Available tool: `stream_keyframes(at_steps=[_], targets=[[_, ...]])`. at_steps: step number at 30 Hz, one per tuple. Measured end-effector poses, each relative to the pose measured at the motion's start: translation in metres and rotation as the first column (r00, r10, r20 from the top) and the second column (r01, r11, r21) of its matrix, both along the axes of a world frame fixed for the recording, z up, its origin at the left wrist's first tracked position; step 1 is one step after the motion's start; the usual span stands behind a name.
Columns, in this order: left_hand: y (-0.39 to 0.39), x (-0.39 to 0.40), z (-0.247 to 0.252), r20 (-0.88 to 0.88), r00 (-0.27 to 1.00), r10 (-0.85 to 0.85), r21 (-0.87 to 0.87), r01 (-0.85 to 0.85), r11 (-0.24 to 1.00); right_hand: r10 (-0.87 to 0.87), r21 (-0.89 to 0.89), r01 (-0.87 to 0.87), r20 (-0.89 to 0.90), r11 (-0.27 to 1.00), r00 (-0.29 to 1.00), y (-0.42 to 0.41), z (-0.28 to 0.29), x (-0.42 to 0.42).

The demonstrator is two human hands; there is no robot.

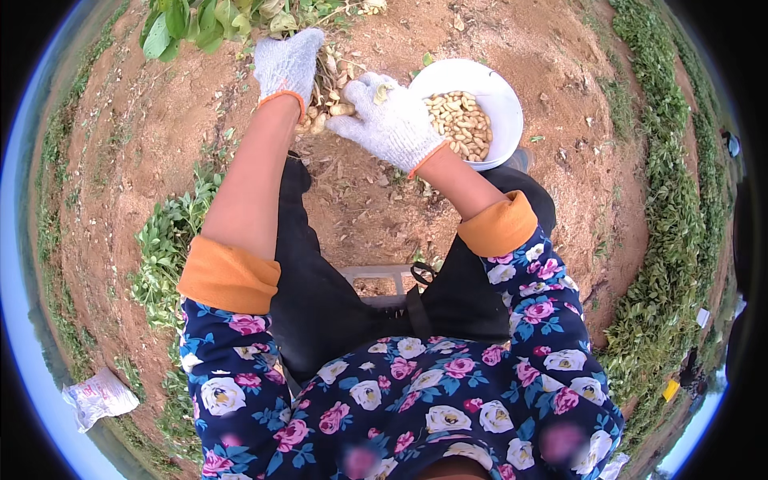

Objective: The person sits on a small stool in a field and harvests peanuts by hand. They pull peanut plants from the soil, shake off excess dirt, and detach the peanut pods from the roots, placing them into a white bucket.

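Note:
My left hand (288, 65), in a pale knitted glove with an orange cuff edge, is closed around the stems of a pulled peanut plant (210, 21), whose leaves spread up and to the left. Peanut pods (318, 117) hang from its roots between my hands. My right hand (390, 117), gloved the same way, is beside the pods with thumb and fingers apart; its fingertips are close to one pod, and whether they touch it is unclear. A bit of leaf clings to that glove. Just right of it, a white plastic bucket (507, 114) holds many loose peanuts (462, 123).
Cut peanut plants lie at the left (171, 246). A long row of green plants (666, 240) runs down the right. A stool frame (375, 273) shows between my legs. A white woven sack (101, 399) rests at the lower left. My shoe touches or nears the bucket's base.

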State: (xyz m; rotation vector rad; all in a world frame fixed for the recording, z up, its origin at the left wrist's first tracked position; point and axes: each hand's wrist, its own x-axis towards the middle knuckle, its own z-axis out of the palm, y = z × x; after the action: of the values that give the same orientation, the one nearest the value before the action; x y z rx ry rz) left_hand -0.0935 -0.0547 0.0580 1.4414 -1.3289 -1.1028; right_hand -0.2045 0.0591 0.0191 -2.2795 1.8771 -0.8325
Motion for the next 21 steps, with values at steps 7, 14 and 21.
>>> stream_keyframes(at_steps=[7,14,21], targets=[[-0.010,-0.002,-0.017,-0.035,0.999,0.011,-0.080,-0.014,0.997,0.000,0.047,0.000,0.009,0.999,1.000,0.008,0.012,0.008],[-0.007,-0.003,-0.017,0.075,0.997,-0.023,-0.158,0.035,0.987,0.327,0.104,-0.341,0.131,0.934,0.936,0.032,0.023,0.033],[-0.036,0.019,-0.027,-0.138,0.982,0.127,-0.111,-0.143,0.984,0.142,0.260,-0.602,0.832,0.755,0.537,0.051,0.029,0.036]])
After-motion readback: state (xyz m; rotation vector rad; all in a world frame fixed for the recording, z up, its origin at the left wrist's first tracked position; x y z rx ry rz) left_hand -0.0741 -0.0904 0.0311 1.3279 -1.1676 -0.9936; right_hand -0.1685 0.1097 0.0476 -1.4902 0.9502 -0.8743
